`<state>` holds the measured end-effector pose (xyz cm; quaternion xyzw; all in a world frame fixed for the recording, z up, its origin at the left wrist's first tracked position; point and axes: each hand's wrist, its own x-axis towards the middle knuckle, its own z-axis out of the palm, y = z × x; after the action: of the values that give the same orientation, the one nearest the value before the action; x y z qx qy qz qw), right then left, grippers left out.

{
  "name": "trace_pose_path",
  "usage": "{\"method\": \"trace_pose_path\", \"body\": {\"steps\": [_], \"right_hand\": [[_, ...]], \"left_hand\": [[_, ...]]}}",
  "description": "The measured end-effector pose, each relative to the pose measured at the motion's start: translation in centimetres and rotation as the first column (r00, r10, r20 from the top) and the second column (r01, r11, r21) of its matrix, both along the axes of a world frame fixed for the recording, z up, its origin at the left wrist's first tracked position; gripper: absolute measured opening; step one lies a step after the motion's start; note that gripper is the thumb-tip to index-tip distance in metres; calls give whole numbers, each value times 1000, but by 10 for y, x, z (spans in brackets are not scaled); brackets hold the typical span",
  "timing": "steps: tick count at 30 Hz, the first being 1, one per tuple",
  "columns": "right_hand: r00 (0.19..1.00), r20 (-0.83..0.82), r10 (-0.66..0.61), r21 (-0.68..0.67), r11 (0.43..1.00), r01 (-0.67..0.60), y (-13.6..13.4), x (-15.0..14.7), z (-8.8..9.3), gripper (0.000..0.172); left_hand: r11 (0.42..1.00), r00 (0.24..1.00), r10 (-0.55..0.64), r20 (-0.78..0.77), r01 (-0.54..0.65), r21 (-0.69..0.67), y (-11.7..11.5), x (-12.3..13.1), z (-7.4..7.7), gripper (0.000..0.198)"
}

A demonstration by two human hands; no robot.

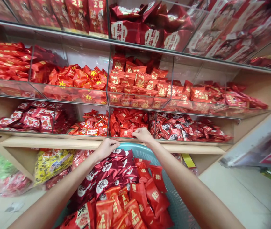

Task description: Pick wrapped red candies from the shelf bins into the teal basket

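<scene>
My right hand (143, 135) reaches to the lowest shelf, with its fingers pinched at the edge of a red candy packet (126, 132) with gold print. That packet lies at the front of a compartment full of similar red packets (123, 116). My left hand (106, 148) is at the shelf's front edge, its fingers curled at the far rim of a teal plastic basket (130, 145). Inside the basket are dark maroon packets (106, 171) with white labels, plain red packets (155, 194) and red packets with gold lettering (115, 205).
Clear dividers split the shelves into compartments of red packets (140, 81). A clear front lip (78, 93) runs along the middle shelf. Under the wooden shelf edge (54, 142) sits a yellow bag (54, 163). Pale floor tiles (240, 190) show at the right.
</scene>
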<state>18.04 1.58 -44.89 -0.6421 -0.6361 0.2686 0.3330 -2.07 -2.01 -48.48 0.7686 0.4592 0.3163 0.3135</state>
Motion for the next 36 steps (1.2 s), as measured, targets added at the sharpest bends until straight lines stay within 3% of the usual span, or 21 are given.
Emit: {"method": "trace_pose_path", "body": {"steps": [6,11,17,20,23,26,31,36], "right_hand": [[967,-207,145,88,988,-129,-11,8,12,14],[910,-349,223,121,974,-192,-36,24,28,14],[784,-594,183,84,983,-166,-65,36,39,12],[844,-515,147,-18,983,-182,-70,39,35,12],[938,-296,179,-126,966,-224,-71,42,28,14],[954,-173,245,-212,937,-279,-72,45,21,16],[946,-198,255,-314,898,-308,-74,44,14,16],[951,-256,175,-428,861,-274,-78,37,15,18]], "left_hand": [[1000,1000,-27,-16,27,16,-3,1,3,36],[1000,1000,-19,-16,19,17,-4,2,6,35],[1000,1000,11,1,-11,-13,-5,3,7,34],[1000,1000,20,11,-20,-11,-6,3,7,34],[1000,999,29,16,-29,-3,-6,3,7,34],[1000,999,30,12,-30,-2,-6,2,6,34],[1000,1000,11,-8,-11,-1,-4,1,3,36],[1000,1000,17,3,-17,-3,-3,-1,1,36]]}}
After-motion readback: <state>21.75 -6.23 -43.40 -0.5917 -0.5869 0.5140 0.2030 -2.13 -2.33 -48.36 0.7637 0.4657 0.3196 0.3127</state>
